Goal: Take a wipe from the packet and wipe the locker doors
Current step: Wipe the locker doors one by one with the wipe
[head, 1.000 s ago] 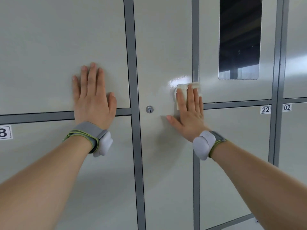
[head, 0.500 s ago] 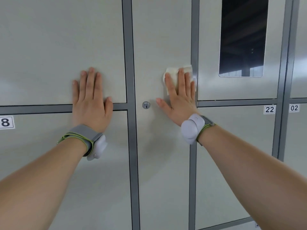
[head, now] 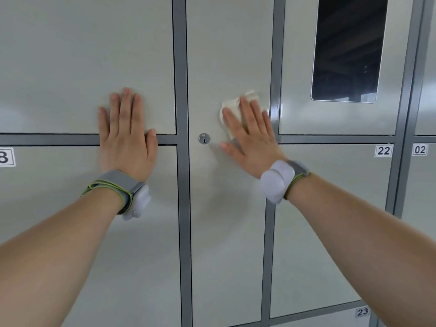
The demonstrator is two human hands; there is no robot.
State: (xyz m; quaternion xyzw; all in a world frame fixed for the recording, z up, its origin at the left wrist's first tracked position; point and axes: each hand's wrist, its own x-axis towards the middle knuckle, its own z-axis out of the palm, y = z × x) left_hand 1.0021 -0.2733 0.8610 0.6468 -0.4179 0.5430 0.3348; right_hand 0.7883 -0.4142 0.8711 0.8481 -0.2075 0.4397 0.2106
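Pressing a crumpled pale wipe against the tall middle locker door with the right hand, fingers straight and slightly fanned, thumb stretched out to the left, palm flat on the metal. Pinning the wipe under the fingers only, leaving its bunched top and left edge poking out past them. Keeping the wipe up and to the right of the round lock, apart from it, near the door's right edge and just beside the vertical grey frame strip. Not curling round the cloth at all, merely flattening it against the door.

Laying the left hand flat too, fingers straight and close together, pointing up onto the upper left locker door, palm crossing the horizontal grey bar below that door, thumb tip resting right at the bar. Carrying nothing in it.

Wearing a grey band with green edging and a pale plastic pod on each wrist: left wristband, right wristband.

Showing, further right, a dark glossy panel set in the upper right door, plus small number labels reading 22, 02 and 23, and a partly cut-off 8 at the far left edge.
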